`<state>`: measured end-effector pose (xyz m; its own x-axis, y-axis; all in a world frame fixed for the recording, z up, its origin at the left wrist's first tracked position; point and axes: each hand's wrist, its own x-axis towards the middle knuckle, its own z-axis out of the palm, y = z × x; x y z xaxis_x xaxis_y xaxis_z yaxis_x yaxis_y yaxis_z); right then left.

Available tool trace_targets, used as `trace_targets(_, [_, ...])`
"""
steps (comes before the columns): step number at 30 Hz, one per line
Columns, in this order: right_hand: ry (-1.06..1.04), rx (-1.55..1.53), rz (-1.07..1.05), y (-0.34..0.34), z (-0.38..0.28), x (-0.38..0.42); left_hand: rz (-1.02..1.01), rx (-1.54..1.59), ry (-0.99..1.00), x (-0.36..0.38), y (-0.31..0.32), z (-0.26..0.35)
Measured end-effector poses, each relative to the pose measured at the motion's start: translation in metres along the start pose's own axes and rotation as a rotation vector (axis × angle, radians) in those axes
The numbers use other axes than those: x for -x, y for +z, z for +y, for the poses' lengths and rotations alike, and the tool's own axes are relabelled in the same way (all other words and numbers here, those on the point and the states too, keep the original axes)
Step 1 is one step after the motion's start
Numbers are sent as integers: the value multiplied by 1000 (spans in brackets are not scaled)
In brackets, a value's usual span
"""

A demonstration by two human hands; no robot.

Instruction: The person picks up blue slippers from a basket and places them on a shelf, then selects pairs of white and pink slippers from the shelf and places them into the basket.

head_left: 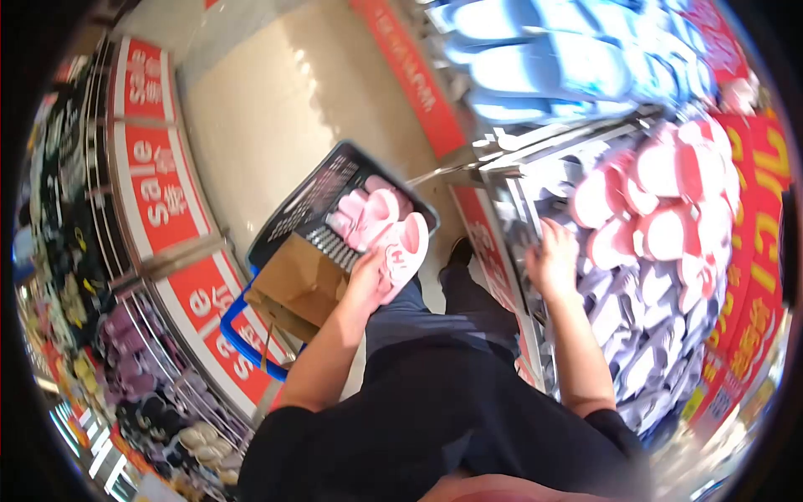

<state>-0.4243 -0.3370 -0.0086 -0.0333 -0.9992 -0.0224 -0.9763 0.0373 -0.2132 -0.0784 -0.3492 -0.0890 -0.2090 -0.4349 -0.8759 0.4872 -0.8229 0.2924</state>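
Note:
A pair of pink slippers (406,251) is gripped in my left hand (366,283), above the near right part of a dark shopping basket (288,197). More pink slippers (351,209) lie inside that basket, beside an open brown cardboard box (303,280). My right hand (554,258) is at the edge of the shelf on the right, over grey-lilac slippers (623,314) and just left of a stack of pink and white slippers (665,226). Its fingers are bent and blurred, and what they may hold cannot be made out.
Blue slippers (548,67) fill the upper right shelf. Red sale signs (155,184) line the left shelf, which bears purple and dark footwear (130,351). A blue handle (238,330) rises at the basket's near side. A large red banner (753,276) stands at the far right.

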Motion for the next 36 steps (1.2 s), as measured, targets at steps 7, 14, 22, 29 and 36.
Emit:
trace_targets(7, [-238,-665,-131,-69,-27,41,-432,85,-42,158,126,1])
trace_targets(14, [-250,-1416,4,-124,-36,102,-819,-453,-38,194,217,-31])
trace_targets(22, [131,-1893,333,-140,10,179,-553,-1153,651,176,250,-18])
trace_targets(29, [82,-1951,610,-153,43,222,-951,-906,53,147,289,-93])
trace_targets(36, [377,-2248,899,-165,86,248,-1094,-929,171,168,343,-150])
